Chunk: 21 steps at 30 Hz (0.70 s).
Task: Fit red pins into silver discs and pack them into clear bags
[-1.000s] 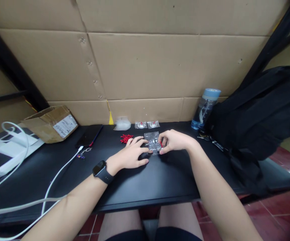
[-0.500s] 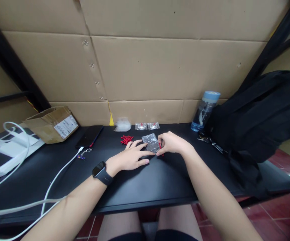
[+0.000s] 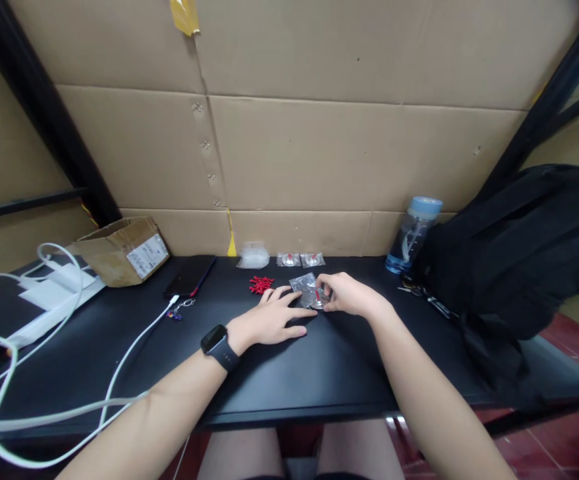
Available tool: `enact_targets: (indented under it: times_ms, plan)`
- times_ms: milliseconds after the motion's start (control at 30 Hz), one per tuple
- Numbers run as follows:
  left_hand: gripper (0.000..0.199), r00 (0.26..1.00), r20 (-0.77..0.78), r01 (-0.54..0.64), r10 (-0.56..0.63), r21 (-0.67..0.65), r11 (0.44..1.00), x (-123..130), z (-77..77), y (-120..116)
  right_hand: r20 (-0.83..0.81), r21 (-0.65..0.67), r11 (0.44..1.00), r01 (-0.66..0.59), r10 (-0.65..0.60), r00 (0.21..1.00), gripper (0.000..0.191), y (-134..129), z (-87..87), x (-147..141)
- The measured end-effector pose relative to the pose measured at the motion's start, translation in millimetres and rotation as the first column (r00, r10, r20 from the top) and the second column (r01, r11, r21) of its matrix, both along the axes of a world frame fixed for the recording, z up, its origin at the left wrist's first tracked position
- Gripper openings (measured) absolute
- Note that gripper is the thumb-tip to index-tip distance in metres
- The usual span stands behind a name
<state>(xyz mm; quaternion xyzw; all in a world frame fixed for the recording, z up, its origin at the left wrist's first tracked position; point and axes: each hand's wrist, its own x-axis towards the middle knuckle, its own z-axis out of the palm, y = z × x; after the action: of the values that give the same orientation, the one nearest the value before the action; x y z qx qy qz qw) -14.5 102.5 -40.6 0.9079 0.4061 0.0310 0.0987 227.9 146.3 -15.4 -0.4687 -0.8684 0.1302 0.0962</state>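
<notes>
A small clear plastic bag lies on the black table in front of me. My left hand rests flat with fingers spread, its fingertips on the bag's near left edge. At the bag's right side my right hand pinches a small round silvery piece with a red part. The piece lies tilted against the bag's edge; I cannot tell whether any of it is inside. A pile of small red pieces lies just beyond my left fingers.
Behind stand two packed clear bags and a stack of clear bags. To the left are a phone, a white cable and a cardboard box. A water bottle and a black backpack stand right.
The silvery round face of the piece in my right hand now shows, where mostly its red part showed before. My left hand stays at the bag. The whole view has shifted slightly.
</notes>
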Motion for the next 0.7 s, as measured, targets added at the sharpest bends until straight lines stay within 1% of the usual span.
enact_targets:
  times_ms: [67, 167, 267, 333, 467, 567, 633, 700]
  plan:
    - [0.049, 1.000, -0.011, 0.004, -0.004, 0.000, 1.000, 0, 0.2, 0, -0.004, 0.016, 1.000, -0.003, 0.003, 1.000, 0.047, 2, -2.4, -1]
    - [0.050, 1.000, -0.024, 0.004, -0.004, -0.001, 1.000, 0, 0.0, 1, 0.010, 0.089, 0.996, 0.011, -0.012, 1.000, 0.045, 2, -4.3, -8]
    - [0.050, 1.000, -0.017, 0.008, -0.008, 0.003, 1.000, 0, -0.9, 1, 0.037, 0.183, 0.981, 0.066, -0.074, 0.997, 0.040, 1, -5.9, -15]
    - [0.051, 1.000, -0.007, 0.016, -0.016, 0.005, 1.000, 0, -1.3, 1, 0.057, 0.222, 0.968, 0.114, -0.129, 0.990, 0.037, 2, -7.9, -19]
    - [0.051, 1.000, 0.001, 0.022, -0.022, -0.006, 1.000, 1, -0.5, 1, 0.077, 0.240, 0.954, 0.181, -0.205, 0.976, 0.034, 6, -14.4, -24]
    - [0.050, 1.000, 0.005, 0.009, -0.009, -0.013, 1.000, 2, 0.5, 1, 0.040, 0.255, 0.941, 0.224, -0.241, 0.970, 0.028, 9, -20.0, -28]
    - [0.048, 1.000, 0.018, -0.007, 0.008, -0.018, 1.000, 1, 1.0, 1, -0.002, 0.255, 0.943, 0.216, -0.222, 0.975, 0.023, 10, -22.4, -28]
    - [0.043, 0.999, 0.048, -0.014, 0.016, -0.028, 1.000, -2, 2.0, 2, -0.064, 0.220, 0.964, 0.150, -0.140, 0.988, 0.024, 12, -22.6, -25]
